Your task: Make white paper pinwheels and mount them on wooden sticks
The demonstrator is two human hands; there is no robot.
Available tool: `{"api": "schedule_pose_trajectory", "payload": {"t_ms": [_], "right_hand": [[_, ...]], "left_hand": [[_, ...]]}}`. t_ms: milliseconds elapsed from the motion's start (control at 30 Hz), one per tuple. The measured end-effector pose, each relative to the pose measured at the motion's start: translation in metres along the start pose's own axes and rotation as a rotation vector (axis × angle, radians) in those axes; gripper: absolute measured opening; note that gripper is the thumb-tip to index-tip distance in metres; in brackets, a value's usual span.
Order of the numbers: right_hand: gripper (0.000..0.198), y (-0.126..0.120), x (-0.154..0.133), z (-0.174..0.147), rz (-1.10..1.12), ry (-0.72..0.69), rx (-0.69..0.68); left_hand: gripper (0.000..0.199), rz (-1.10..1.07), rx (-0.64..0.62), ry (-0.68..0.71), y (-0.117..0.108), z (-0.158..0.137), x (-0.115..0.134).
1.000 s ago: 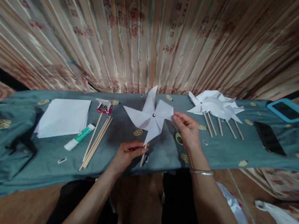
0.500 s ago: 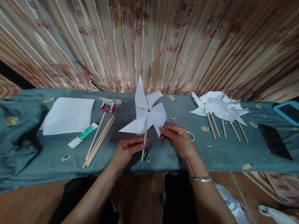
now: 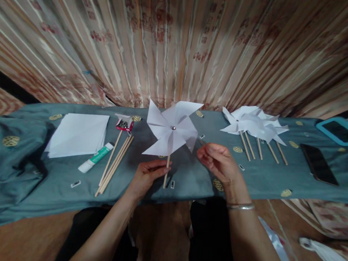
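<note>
My left hand (image 3: 149, 177) pinches the wooden stick of a white paper pinwheel (image 3: 174, 126), held upright above the cloth. A shiny round pin head sits at the centre of its blades. Just right of the blades, my right hand (image 3: 215, 160) is apart from the pinwheel, its fingers curled together with nothing visible in them. A metal bangle circles the right wrist. Behind this hand a small metal tip (image 3: 201, 141) shows on the cloth; the rest is hidden.
White paper sheets (image 3: 79, 134), a glue tube (image 3: 96, 157), loose wooden sticks (image 3: 116, 165) and a red box of pins (image 3: 124, 123) lie left. Several pinwheels (image 3: 256, 123), a black phone (image 3: 319, 163) and a blue-framed tablet (image 3: 343, 131) lie right. A curtain (image 3: 181, 46) hangs behind.
The pinwheel's blades have turned on the stick. My right hand has let go of a blade tip and moved slightly right, covering the green ring handle. My left hand keeps its hold.
</note>
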State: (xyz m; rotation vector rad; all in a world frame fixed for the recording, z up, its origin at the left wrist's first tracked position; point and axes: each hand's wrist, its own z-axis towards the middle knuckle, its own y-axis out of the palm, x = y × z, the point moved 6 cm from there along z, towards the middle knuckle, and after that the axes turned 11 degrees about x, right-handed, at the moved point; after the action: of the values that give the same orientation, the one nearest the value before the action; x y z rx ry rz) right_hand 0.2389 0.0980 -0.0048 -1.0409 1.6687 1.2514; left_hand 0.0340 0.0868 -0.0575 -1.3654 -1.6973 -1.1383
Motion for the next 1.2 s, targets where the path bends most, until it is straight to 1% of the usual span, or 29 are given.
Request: {"api": "schedule_pose_trajectory", "payload": {"t_ms": [67, 133, 167, 233, 400, 500, 567, 633, 700, 800, 900, 967, 1067, 1200], "right_hand": [[0.022, -0.013, -0.006, 0.006, 0.053, -0.099, 0.172], [0.022, -0.02, -0.008, 0.01, 0.053, -0.189, 0.294], [0.023, -0.021, -0.008, 0.011, 0.038, -0.226, 0.333], [0.027, -0.019, -0.007, 0.013, -0.013, -0.261, 0.349], [0.034, -0.008, 0.003, 0.016, -0.085, -0.234, 0.284], [0.035, -0.006, 0.011, 0.015, -0.105, -0.17, 0.306], [0.035, -0.001, 0.017, 0.014, -0.121, -0.111, 0.289], [0.035, 0.008, 0.023, 0.011, -0.139, -0.053, 0.225], [0.031, 0.021, 0.029, 0.006, -0.171, -0.019, 0.116], [0.026, 0.039, 0.035, -0.004, -0.261, -0.034, -0.059], [0.026, 0.046, 0.038, -0.009, -0.351, -0.074, -0.143], [0.027, 0.045, 0.038, -0.01, -0.375, -0.092, -0.148], [0.03, 0.041, 0.037, -0.007, -0.356, -0.089, -0.131], [0.035, 0.037, 0.035, -0.003, -0.324, -0.064, -0.07]], "left_hand": [[0.036, -0.004, -0.005, 0.0, 0.0, 0.0, -0.001], [0.035, -0.006, -0.013, -0.001, 0.001, 0.0, -0.002], [0.036, -0.006, -0.018, -0.004, 0.001, 0.0, -0.003], [0.036, 0.0, -0.025, -0.014, 0.002, -0.001, -0.004], [0.036, 0.012, -0.026, -0.023, 0.005, -0.002, -0.004], [0.036, 0.018, -0.019, -0.013, 0.004, -0.002, -0.003], [0.037, 0.023, -0.008, -0.003, 0.003, -0.001, -0.003], [0.036, 0.027, 0.001, 0.01, 0.002, -0.001, -0.002], [0.034, 0.023, -0.008, 0.029, 0.002, -0.001, -0.001], [0.032, 0.014, -0.049, 0.061, 0.006, -0.001, 0.001], [0.031, 0.004, -0.064, 0.079, 0.007, -0.001, 0.003], [0.031, -0.002, -0.069, 0.076, 0.008, -0.001, 0.003], [0.031, -0.015, -0.088, 0.066, 0.01, 0.0, 0.001], [0.031, -0.024, -0.121, 0.063, 0.014, 0.0, 0.001]]}}
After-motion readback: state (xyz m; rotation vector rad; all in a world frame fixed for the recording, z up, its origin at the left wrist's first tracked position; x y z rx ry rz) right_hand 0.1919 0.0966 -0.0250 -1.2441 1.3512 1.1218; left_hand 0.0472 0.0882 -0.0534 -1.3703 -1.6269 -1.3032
